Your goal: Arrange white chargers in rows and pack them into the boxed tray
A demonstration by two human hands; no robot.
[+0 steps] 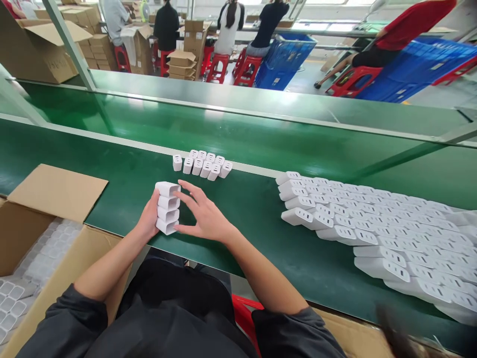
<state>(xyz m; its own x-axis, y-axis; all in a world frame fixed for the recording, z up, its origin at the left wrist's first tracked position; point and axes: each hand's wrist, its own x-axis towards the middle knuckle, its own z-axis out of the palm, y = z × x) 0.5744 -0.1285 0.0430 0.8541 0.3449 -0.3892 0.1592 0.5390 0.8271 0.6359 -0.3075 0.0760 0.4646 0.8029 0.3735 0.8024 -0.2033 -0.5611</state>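
Note:
My left hand [149, 215] is closed around the left side of a short stack of white, hollow plastic charger housings [167, 215], held just above the green work surface near its front edge. Their open ends face right. At that side my right hand [206, 214] has its fingers and thumb spread, the tips at or very near the top and bottom housings; whether they touch is hard to tell. Beyond the stack stands a small group of white charger pieces [197, 166] with slotted ends up. Many more white charger pieces [372, 219] lie in tight rows to the right.
An open cardboard box [100, 238] at my left holds bagged white housings [48, 253]. Pale rails [257, 170] cross the green bench. Across it are several seated people, red stools [248, 69], blue crates [285, 59] and cartons [182, 64]. Something dark and blurred shows bottom right.

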